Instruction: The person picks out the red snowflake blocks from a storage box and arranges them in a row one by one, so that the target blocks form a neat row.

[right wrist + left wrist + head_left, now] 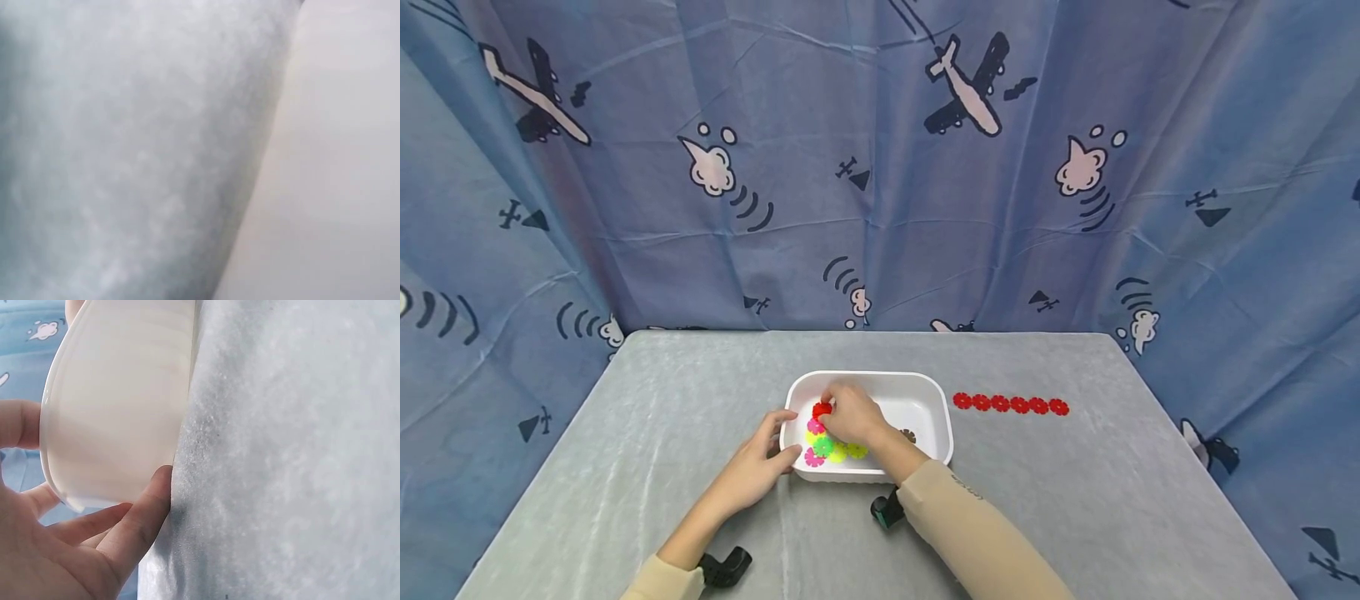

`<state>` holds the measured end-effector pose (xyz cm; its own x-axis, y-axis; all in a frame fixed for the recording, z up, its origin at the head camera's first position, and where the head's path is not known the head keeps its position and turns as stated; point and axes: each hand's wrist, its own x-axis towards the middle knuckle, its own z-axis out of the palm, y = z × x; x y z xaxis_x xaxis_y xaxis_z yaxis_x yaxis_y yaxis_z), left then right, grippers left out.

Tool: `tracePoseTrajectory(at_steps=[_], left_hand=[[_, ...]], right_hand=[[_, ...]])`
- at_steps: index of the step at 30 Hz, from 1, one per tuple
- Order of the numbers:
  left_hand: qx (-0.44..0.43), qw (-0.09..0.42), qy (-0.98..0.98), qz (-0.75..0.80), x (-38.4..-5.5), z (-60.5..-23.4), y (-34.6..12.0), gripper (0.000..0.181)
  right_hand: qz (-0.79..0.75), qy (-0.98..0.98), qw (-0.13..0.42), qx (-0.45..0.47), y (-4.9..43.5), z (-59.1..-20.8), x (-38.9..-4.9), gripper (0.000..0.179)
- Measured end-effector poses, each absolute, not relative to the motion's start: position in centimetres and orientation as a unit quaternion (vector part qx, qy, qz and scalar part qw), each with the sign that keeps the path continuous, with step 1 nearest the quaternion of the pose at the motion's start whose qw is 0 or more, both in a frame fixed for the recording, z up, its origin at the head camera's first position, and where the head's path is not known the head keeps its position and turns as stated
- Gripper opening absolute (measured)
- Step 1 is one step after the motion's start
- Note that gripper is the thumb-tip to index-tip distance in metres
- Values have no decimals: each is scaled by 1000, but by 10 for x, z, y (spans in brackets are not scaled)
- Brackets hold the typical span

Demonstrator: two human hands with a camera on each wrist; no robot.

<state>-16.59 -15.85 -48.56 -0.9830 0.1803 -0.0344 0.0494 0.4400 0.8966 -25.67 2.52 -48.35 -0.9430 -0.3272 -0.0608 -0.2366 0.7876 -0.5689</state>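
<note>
A white plastic tray (917, 383) stands on the table with colourful flower-shaped discs lying at its left end. My left hand (758, 465) holds the tray's left end, its thumb and fingers spread at the rim and outer wall. In the left wrist view, fingers (140, 519) press against the pale outer wall. My right hand (852, 414) reaches over the front rim into the tray. Its thumb and fingertips pinch at a red flower-shaped disc (822, 409), partly hidden by the fingers. Beside it lie pink (814, 457), green (823, 446) and yellow discs (857, 451).
Several red discs (1019, 405) form a straight row right of the tray. A brown disc (908, 435) lies in the tray near the right forearm. Grey cloth covers the table (1120, 500); a blue patterned curtain (880, 167) hangs behind. Black wrist cameras (727, 568) sit below the sleeves.
</note>
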Motion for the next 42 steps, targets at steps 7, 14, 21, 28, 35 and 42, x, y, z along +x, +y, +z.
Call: tracePoseTrajectory(at_steps=[7,14,21,28,35,42], left_hand=[[71,68,843,528,-166,-485,-160,49],[65,71,847,523,-166,-485,-159,49],[60,72,847,523,-167,-486,-158,49],[64,71,845,526,-166,-484,-158,49],[64,75,846,525,-166,-483,-159,49],[65,74,845,526,-165,-484,-158,50]], right_hand=[[-296,939,90,-151,26,-482,-256,16],[-307,932,106,-160,29,-481,-255,23],[-311,931,108,-160,30,-482,-256,22],[-320,928,99,-163,30,-482,-256,22],[-363,915,106,-145,31,-481,-255,23],[-392,903,86,-152,35,-477,-254,21]])
